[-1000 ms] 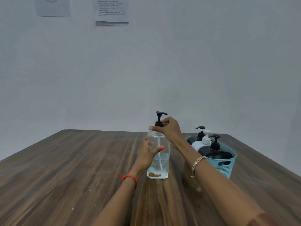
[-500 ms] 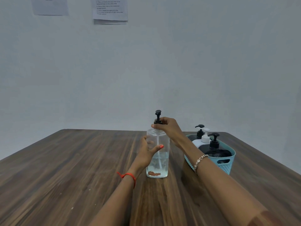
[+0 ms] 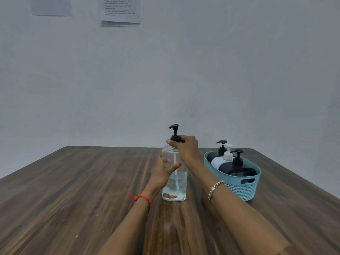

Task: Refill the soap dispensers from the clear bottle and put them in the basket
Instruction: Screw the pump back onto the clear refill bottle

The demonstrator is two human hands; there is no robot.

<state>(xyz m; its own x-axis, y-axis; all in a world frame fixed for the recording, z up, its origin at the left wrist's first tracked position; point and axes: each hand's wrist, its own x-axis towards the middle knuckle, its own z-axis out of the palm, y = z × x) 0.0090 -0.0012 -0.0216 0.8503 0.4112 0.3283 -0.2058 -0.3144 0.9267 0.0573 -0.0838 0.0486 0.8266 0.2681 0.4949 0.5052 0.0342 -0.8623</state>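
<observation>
High on the wall (image 3: 239,70), toward the left, hangs a plain sheet of paper (image 3: 50,6), with a printed sheet (image 3: 120,10) to its right; the print is too small to read. Below them a dark wooden desk (image 3: 64,190) fills the lower half of the view.

The left hand (image 3: 162,172), with a red thread (image 3: 142,198) tied round its wrist, reaches in from the near edge. It grips the left side of the clear bottle (image 3: 174,186), the thumb across the front and the fingers wrapped round the back, seen through the plastic. The bottle stands upright about the middle of the desk, with clear liquid in its lower part and a reddish patch at the bottom.

A black pump (image 3: 174,133) sits at its neck, spout pointing left. The right hand (image 3: 187,148) comes over from the right and pinches the pump's collar between thumb and curled fingers. A beaded bracelet (image 3: 214,188) hangs on that forearm.

Just right of the arm, toward the desk's right edge, stands a blue basket (image 3: 242,188). It holds three dispensers upright in a row: a black dispenser (image 3: 211,157) at the back, a white dispenser (image 3: 218,161) in the middle, and a second black one (image 3: 237,170) nearest.
</observation>
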